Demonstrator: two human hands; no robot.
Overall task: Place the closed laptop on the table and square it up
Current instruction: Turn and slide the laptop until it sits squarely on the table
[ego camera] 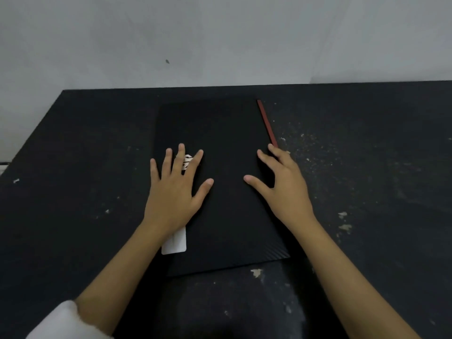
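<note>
A closed black laptop (pixel 220 133) lies flat on the black table (pixel 367 179), its long side running away from me and slightly skewed to the table's edges. A red strip runs along its far right edge. A white sticker shows on its left part, mostly under my left hand (pixel 175 189), which rests palm down on the lid with fingers spread. My right hand (pixel 281 189) hovers over or touches the right edge of the lid, fingers spread and curved; contact is hard to tell. Neither hand grips anything.
The table top is scuffed with pale flecks on its right half and along the front. A grey-white wall (pixel 220 40) stands right behind the table's far edge. The table's left edge runs diagonally at the left of the view.
</note>
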